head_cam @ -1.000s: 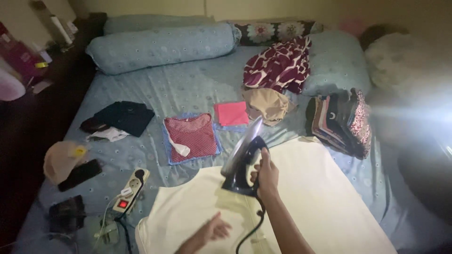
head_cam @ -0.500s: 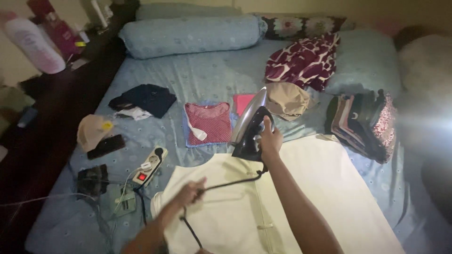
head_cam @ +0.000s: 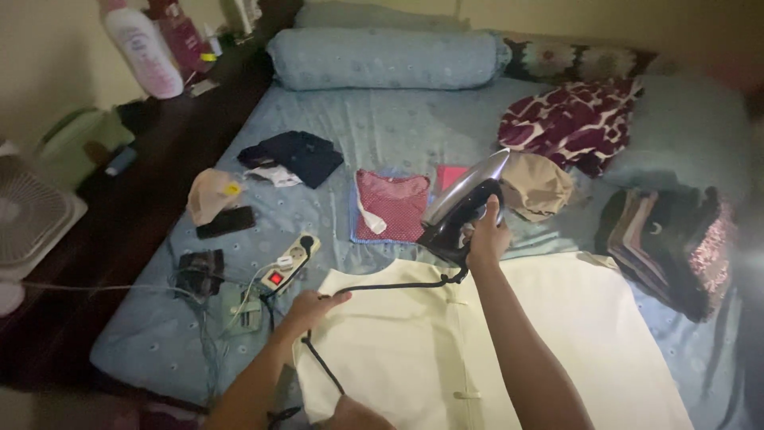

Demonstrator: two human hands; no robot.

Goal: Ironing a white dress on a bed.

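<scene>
My right hand [head_cam: 487,235] grips the handle of a dark clothes iron [head_cam: 460,209], tilted up on its heel at the far edge of a pale cream shirt [head_cam: 414,350] spread flat on the bed. My left hand [head_cam: 312,306] rests at the shirt's left edge and pinches the iron's black cord [head_cam: 374,288], which runs from the iron across the shirt and down toward me.
A white power strip [head_cam: 288,263] with a red switch lies left of the shirt. Folded red cloths [head_cam: 391,205], dark clothes [head_cam: 301,155], a phone [head_cam: 226,222], a bolster [head_cam: 386,57], a patterned pile [head_cam: 574,121] and a folded stack [head_cam: 668,243] cover the blue bed. A fan [head_cam: 28,215] stands at left.
The view has shifted left and closer. My left hand has moved up from the shirt's near edge and taken hold of the cord. The iron stays tilted up in my right hand.
</scene>
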